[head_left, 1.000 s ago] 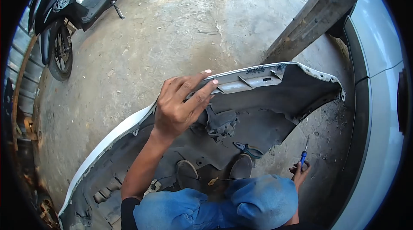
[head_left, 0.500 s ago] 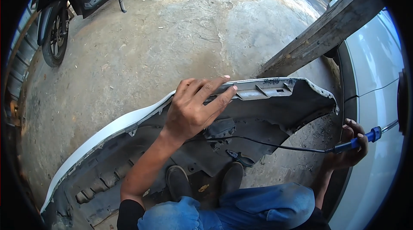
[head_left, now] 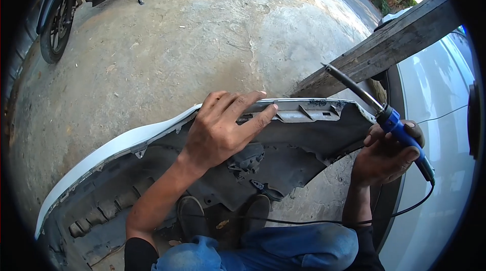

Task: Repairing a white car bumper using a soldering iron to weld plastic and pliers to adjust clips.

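Our left hand (head_left: 223,129) lies spread flat over the top edge of the white car bumper (head_left: 126,142), which stands on edge across the concrete ground (head_left: 202,33) just in front of our knees. Our right hand (head_left: 387,154) grips a blue-handled soldering iron (head_left: 400,131) at the bumper's right end, tip pointing far-left, beside a wooden beam (head_left: 385,48).

Upturned white bumper (head_left: 304,134), blue-handled soldering iron (head_left: 390,119)

Daylight, soft and even; my view sharp at centre. Concrete ground (head_left: 212,33) bright, faint shadows. Fisheye bends straight edges; black rim all round. Trees top right overexposed.
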Demonstrator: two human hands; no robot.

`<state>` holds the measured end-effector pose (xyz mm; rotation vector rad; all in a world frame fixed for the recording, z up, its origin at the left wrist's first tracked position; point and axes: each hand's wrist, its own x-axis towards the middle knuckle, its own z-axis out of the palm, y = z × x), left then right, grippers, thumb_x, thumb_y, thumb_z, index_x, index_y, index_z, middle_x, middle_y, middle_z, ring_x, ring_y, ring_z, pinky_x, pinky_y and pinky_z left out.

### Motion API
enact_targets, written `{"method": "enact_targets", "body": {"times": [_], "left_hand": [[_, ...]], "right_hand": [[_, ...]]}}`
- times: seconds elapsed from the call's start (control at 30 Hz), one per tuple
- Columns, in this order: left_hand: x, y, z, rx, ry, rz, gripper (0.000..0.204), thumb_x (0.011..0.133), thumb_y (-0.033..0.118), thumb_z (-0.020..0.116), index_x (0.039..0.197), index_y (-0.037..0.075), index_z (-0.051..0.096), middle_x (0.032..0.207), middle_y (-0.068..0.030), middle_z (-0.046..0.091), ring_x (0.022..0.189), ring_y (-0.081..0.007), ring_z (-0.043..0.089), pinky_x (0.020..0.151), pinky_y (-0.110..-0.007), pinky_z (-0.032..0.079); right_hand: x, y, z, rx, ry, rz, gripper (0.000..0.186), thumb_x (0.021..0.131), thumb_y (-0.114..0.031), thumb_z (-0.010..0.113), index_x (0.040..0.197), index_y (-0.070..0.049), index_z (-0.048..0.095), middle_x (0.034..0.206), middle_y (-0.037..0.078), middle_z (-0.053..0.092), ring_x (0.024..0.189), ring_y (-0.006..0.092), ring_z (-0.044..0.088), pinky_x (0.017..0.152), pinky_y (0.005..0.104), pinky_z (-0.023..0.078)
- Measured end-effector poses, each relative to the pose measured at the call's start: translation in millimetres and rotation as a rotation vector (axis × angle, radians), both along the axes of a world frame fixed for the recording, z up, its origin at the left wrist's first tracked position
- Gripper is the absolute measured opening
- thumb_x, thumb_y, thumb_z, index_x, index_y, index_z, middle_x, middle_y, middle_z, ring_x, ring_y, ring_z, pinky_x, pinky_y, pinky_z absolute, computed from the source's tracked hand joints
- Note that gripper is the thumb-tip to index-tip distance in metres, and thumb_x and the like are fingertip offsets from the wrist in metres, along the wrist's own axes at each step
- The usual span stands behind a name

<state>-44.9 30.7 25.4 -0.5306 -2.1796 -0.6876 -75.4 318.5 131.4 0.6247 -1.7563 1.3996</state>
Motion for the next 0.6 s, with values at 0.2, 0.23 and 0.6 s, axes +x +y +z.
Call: {"method": "enact_targets", "body": {"times": [0.2,0.23,0.6], "left_hand": [[1,1,1,-0.036,0.011,0.020,0.042,0.087,0.015,0.084,0.128,0.021,0.081,0.126,-0.0050,0.076,0.099,-0.0230,0.073,0.089,-0.041,0.055],[0,2,0,-0.034,0.009,0.024,0.042,0.087,0.015,0.084,0.128,0.021,0.081,0.126,-0.0050,0.076,0.099,-0.0230,0.073,0.089,-0.041,0.055],[-1,1,-2,-0.016,0.032,0.013,0.037,0.088,0.014,0.084,0.125,0.019,0.082,0.126,-0.0080,0.077,0.095,-0.0238,0.073,0.087,-0.041,0.055]], "right_hand": [[10,-14,-19,-0.020,-0.149,-0.022,0.063,0.108,-0.065,0.051,0.115,-0.003,0.052,0.093,0.010,0.054,0.059,0.0193,0.067,0.043,0.0264,0.056],[9,-17,-21,-0.018,-0.151,-0.018,0.063,0.108,-0.065,0.051,0.115,-0.003,0.052,0.093,0.010,0.054,0.059,0.0193,0.067,0.043,0.0264,0.056],[9,-19,-29,0.054,-0.216,0.125,0.063,0.104,-0.065,0.059,0.118,-0.003,0.056,0.096,0.012,0.063,0.067,0.0224,0.070,0.053,0.0313,0.061]]}}
